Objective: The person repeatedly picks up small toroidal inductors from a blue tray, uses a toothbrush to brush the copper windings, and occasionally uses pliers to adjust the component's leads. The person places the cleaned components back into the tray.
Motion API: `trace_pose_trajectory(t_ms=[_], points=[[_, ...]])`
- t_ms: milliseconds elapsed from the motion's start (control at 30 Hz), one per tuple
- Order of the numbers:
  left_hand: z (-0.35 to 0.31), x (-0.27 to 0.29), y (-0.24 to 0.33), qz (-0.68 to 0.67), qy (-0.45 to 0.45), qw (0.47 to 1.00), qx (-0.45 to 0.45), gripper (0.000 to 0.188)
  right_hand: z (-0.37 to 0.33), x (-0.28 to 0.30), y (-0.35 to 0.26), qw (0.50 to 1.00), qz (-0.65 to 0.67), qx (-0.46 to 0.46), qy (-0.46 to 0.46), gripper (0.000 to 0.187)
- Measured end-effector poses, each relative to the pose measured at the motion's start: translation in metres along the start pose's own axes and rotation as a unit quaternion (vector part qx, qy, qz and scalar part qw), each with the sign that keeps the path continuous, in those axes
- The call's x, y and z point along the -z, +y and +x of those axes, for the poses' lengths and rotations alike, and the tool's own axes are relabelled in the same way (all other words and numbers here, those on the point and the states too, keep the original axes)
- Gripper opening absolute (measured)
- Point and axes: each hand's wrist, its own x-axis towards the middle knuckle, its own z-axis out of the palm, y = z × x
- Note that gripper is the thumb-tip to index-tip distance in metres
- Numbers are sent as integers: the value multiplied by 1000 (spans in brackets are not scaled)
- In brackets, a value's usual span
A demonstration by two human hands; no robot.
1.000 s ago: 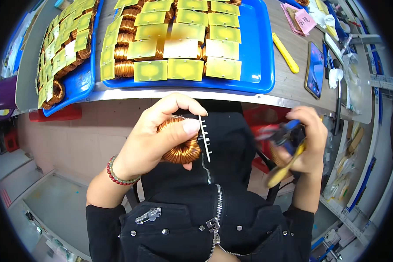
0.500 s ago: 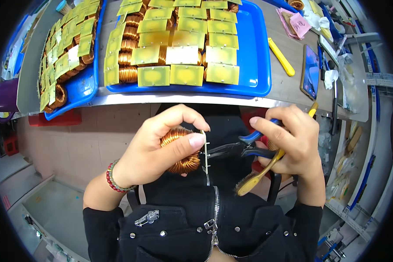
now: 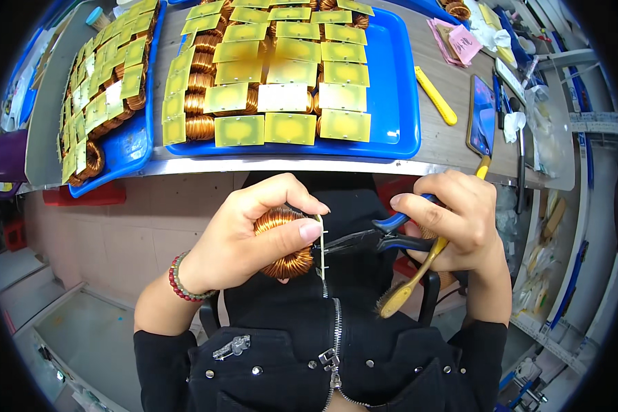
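Hiding behind fingers [image 3: 288, 233]: copper coil [image 3: 281, 240], pliers [image 3: 384, 237].

The left hand's fingers [image 3: 281, 237] hide much of the copper coil [image 3: 285, 240].

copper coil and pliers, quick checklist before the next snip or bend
1. Left hand grips the copper coil firmly: ok.
2. Small board on the coil turned edge-on toward the pliers: ok.
3. Blue-handled pliers tip at the board's pins: ok.
4. Which pin the tip is on: cannot tell.
5. Right hand also holds a yellow-handled brush, bristles clear of the coil: ok.
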Motion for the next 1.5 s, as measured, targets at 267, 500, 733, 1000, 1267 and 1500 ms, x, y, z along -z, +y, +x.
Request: trace_pose_trajectory(t_ms=[267, 500, 733, 1000, 1267, 1500], points=[[-4, -2, 6, 39, 40, 998, -25, 17, 0, -4, -1, 999, -1, -6, 36, 47], [-5, -2, 2, 37, 57, 997, -42, 16, -6, -6, -3, 999, -30, -12, 41, 45], [-9, -3, -1, 61, 43, 997, -34, 17, -4, -2, -11, 999, -35, -15, 37, 40], [-3, -11, 8, -86, 17, 991, 101, 45, -30, 5, 15, 982, -37, -144, 120, 56], [-3, -17, -55, -337, -67, 935, 91, 36, -73, -47, 69, 895, -132, -369, 212, 51], [-15, -42, -62, -513, -25, 857, 44, 22, -69, -63, 73, 886, -115, -364, 264, 63]])
